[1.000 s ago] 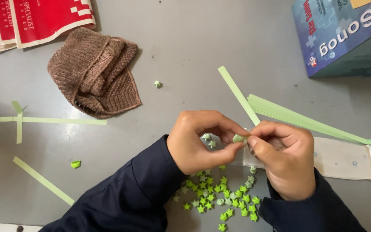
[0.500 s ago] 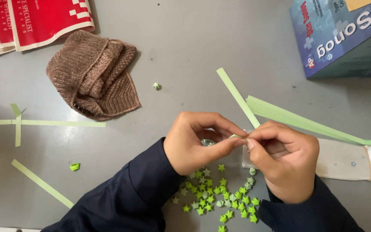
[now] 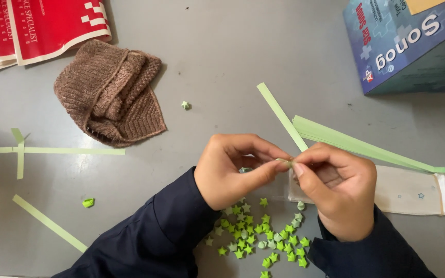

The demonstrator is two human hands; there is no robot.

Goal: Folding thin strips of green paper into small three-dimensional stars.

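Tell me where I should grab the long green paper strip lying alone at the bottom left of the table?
Probably pinch the loose green paper strip at one end, coming from above. It lies flat and thin on the grey table, so slide a fingertip under the upper-left end, which has bare table around it. Its middle gives nothing to lift.

1. Grey table, smooth and matt.
2. Top left: red printed sheets; beside them, a crumpled brown knitted cap.
3. Top right: blue box.
4. Left: crossed green paper strips, one loose strip, a small green scrap.
5. Centre: single tiny star; near edge, pile of green paper stars.
6. Right: bundle of green strips over a clear packet.
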